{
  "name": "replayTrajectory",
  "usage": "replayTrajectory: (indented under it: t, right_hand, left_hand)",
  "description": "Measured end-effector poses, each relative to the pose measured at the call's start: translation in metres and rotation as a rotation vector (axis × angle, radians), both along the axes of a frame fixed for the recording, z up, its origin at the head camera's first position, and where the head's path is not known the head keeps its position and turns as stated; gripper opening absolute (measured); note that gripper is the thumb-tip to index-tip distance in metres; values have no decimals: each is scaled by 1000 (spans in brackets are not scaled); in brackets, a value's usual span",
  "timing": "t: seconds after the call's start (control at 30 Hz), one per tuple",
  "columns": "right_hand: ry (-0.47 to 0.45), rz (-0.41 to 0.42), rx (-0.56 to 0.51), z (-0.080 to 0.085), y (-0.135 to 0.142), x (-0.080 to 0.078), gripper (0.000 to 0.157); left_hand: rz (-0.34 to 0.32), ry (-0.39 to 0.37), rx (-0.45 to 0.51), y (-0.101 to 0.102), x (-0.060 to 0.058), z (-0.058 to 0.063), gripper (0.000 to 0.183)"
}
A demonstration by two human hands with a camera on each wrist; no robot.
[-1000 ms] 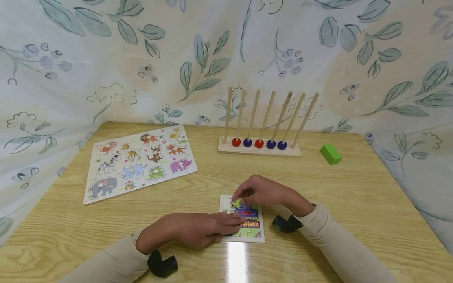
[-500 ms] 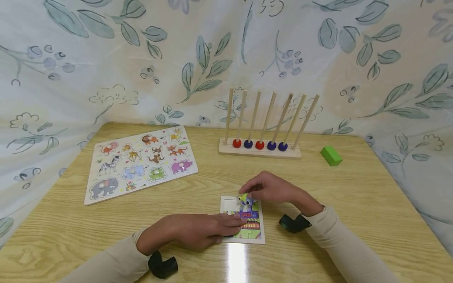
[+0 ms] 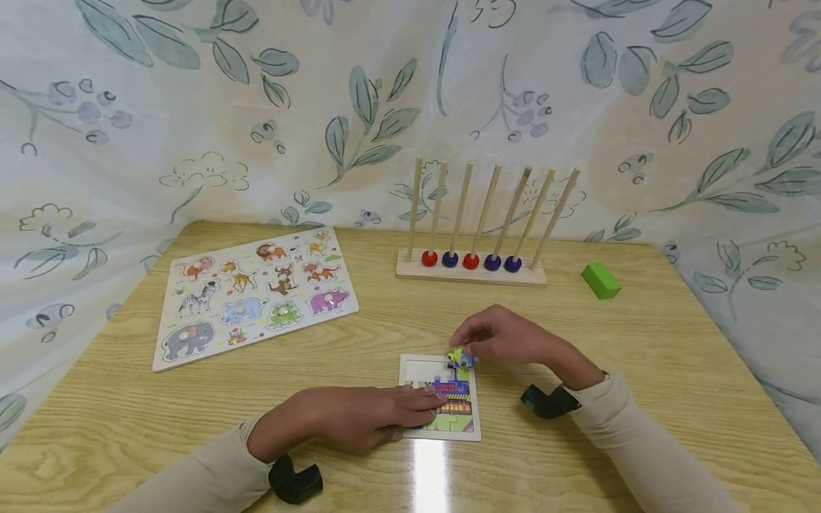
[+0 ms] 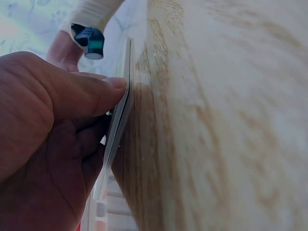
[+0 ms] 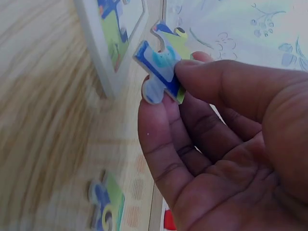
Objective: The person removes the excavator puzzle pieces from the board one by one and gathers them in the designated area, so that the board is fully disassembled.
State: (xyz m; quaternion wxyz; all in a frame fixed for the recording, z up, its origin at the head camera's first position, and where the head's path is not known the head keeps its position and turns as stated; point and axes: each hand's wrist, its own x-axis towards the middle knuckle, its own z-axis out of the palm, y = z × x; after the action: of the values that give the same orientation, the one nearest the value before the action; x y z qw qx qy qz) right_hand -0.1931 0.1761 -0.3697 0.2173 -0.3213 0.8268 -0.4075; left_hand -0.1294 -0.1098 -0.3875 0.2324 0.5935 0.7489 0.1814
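My right hand (image 3: 507,335) pinches a jigsaw piece (image 5: 163,65), blue and yellow-green, between thumb and fingers. It holds the piece above the upper right corner of a small framed jigsaw puzzle (image 3: 475,420). Coloured pieces fill the lower part and right side of that puzzle; a bare pale area shows at its upper left. Across the puzzle's left side lies my left hand (image 3: 359,417), fingers extended over the pieces. In the left wrist view its thumb (image 4: 103,94) touches the frame's edge. Another jigsaw piece (image 5: 107,202) shows in the right wrist view.
An animal peg puzzle board (image 3: 269,274) lies at the left. Behind the hands stands a wooden rack (image 3: 471,274) with upright rods and red and blue beads. A green block (image 3: 601,280) sits at the right. A patterned cloth (image 3: 288,142) hangs behind the table.
My right hand has lifted the jigsaw piece from the puzzle's upper middle and carried it rightward, uncovering the pale backing at upper left. The left hand has stayed in place.
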Motion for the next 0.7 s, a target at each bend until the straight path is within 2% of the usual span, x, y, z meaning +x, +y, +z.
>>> replayTrajectory:
  t: [0.7]
  right_hand:
    - [58,-96,77,8,40,-3,19]
  left_hand:
    - [17,5,-11,0,3,2,50]
